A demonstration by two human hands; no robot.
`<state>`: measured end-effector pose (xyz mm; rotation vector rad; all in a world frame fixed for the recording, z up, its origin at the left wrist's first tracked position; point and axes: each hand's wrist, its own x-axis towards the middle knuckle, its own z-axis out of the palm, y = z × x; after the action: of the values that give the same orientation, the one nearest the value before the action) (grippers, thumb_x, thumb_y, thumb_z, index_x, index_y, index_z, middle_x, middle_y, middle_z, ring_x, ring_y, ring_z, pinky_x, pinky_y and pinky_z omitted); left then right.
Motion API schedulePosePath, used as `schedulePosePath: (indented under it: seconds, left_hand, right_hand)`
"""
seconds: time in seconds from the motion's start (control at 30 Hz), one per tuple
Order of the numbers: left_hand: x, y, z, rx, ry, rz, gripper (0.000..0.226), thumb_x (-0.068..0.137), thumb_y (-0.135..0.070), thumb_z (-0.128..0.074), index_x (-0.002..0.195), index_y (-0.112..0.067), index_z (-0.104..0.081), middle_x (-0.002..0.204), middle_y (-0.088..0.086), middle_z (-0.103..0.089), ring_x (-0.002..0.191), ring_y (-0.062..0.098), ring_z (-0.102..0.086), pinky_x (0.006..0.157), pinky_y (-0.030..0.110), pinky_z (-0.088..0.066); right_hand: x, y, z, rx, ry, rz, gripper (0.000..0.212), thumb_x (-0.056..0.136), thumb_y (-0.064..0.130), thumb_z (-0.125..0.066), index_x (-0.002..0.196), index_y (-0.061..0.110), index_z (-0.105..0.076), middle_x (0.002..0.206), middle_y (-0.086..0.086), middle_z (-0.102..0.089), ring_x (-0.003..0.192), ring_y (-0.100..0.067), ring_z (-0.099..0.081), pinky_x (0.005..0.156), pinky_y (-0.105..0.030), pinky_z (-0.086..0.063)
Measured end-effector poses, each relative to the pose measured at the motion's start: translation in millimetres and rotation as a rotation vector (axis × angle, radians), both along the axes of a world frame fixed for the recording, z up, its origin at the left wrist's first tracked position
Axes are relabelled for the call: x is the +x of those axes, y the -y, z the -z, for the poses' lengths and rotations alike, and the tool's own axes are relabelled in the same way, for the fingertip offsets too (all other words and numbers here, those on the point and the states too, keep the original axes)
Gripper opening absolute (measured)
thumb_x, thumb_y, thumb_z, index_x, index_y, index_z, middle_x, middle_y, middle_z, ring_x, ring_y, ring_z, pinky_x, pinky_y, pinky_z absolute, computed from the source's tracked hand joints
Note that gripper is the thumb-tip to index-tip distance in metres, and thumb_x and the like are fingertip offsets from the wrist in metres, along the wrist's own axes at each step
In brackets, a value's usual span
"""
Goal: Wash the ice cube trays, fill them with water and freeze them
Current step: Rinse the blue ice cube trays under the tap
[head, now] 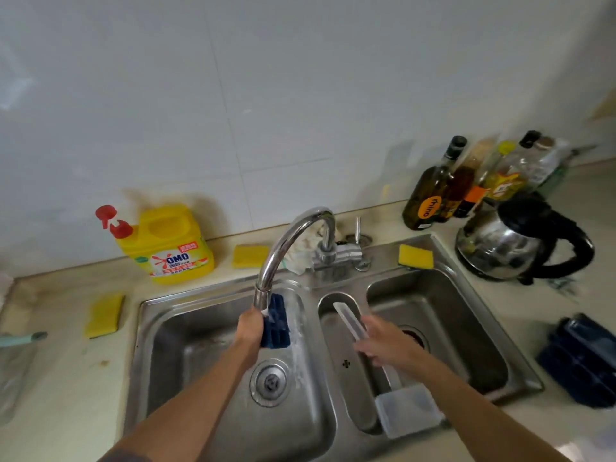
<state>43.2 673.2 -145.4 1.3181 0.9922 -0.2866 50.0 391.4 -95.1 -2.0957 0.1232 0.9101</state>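
Note:
My left hand (250, 330) grips a dark blue ice cube tray (276, 323) on edge right under the spout of the steel faucet (293, 241), over the left sink basin (200, 345). Water runs down beside the tray. My right hand (383, 343) holds a clear plastic lid (350, 320) tilted above the small middle basin (343, 388). A second clear lid or box (408, 411) leans at the front of that basin. More dark blue trays (581, 358) are stacked on the counter at the right.
A yellow OMO detergent bottle (170, 243) stands behind the sink at the left. Three yellow sponges lie around the sink: (104, 315), (250, 255), (416, 256). A steel kettle (520, 241) and several bottles (466, 185) stand at the back right. The right basin (450, 311) holds a drain.

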Motion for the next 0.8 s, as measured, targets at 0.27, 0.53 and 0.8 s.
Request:
schedulePosePath:
  seconds: [0.27,0.53,0.8]
  left_hand:
    - [4.4,15.7,11.1,-0.109,0.106,-0.122,0.026,0.104,-0.020,-0.039,0.098,-0.012,-0.062,0.092,0.014,-0.068,0.081,0.032,-0.067,0.074,0.045,-0.057]
    - [-14.9,38.1,3.7,-0.229,0.214,-0.093,0.060,0.100,-0.061,-0.039,0.132,-0.014,-0.057,0.121,0.022,-0.067,0.111,0.047,-0.065,0.095,0.066,-0.051]
    - [-31.5,36.7,-4.2,-0.225,0.237,-0.078,0.063,0.090,-0.071,-0.050,0.123,-0.018,-0.063,0.111,0.018,-0.074,0.097,0.039,-0.073,0.075,0.052,-0.060]
  right_hand:
    - [-42.2,70.7,17.7,-0.503,0.161,-0.340,0.065,0.089,0.016,-0.071,0.145,0.019,-0.038,0.144,-0.005,-0.038,0.119,-0.024,-0.055,0.103,-0.037,-0.050]
    - [-85.3,100.3,38.6,-0.606,0.173,-0.535,0.088,0.089,0.000,-0.067,0.159,0.028,-0.022,0.166,-0.005,-0.010,0.151,-0.033,-0.021,0.119,-0.049,-0.036]
    - [-87.5,105.1,49.6,-0.708,0.245,-0.680,0.101,0.090,0.002,-0.065,0.164,0.032,-0.003,0.171,-0.008,0.008,0.157,-0.038,0.003,0.127,-0.052,-0.010]
